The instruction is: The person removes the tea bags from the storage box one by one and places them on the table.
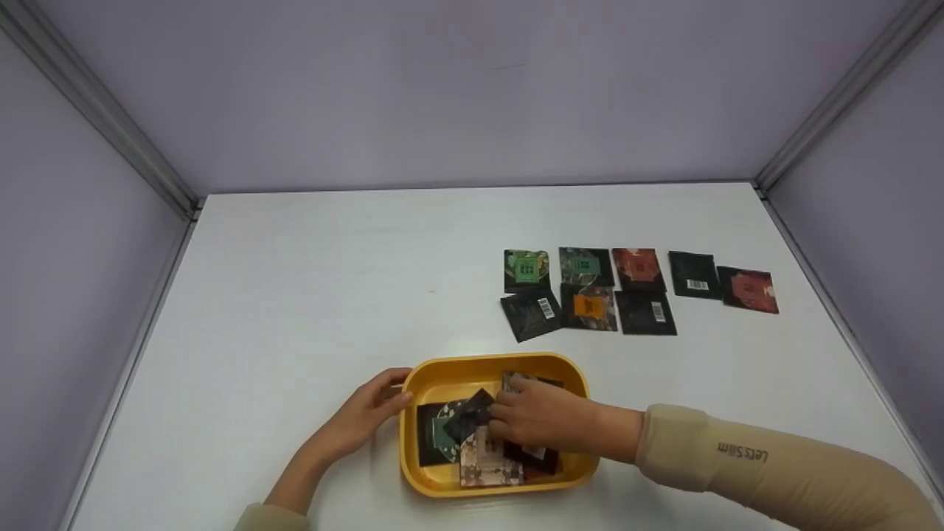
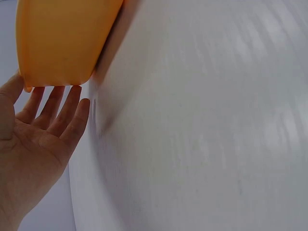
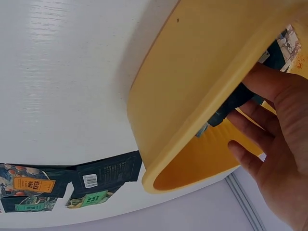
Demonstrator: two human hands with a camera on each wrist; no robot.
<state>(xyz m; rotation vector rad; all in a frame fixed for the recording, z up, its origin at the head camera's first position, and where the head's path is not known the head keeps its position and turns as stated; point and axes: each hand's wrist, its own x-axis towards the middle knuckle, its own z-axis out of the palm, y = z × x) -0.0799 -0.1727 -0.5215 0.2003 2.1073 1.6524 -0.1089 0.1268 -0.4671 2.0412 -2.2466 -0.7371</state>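
Observation:
A yellow plastic bin [image 1: 498,361] holds several loosely piled, dark and patterned sachets. At its left end my left hand [image 1: 361,417] touches the rim, thumb near the top edge. In the left wrist view, its fingers [image 2: 72,108] are fairly straight, with tips right at the bin's edge. My right hand [image 1: 542,414] reaches into the bin from the right. Between its thumb and fingers it pinches a black sachet [image 3: 235,102], partly hidden by the hand. Under and around the hand lie a green-labelled sachet [image 1: 431,442] and a pale patterned sachet [image 1: 487,464].
Beyond the bin, several sachets lie flat on the white table [image 1: 295,295]. A black one with a barcode [image 1: 531,316] and an orange-labelled one [image 1: 590,306] are nearest. Farther right is a red sachet [image 1: 748,289]. Grey walls [image 1: 472,96] enclose the table.

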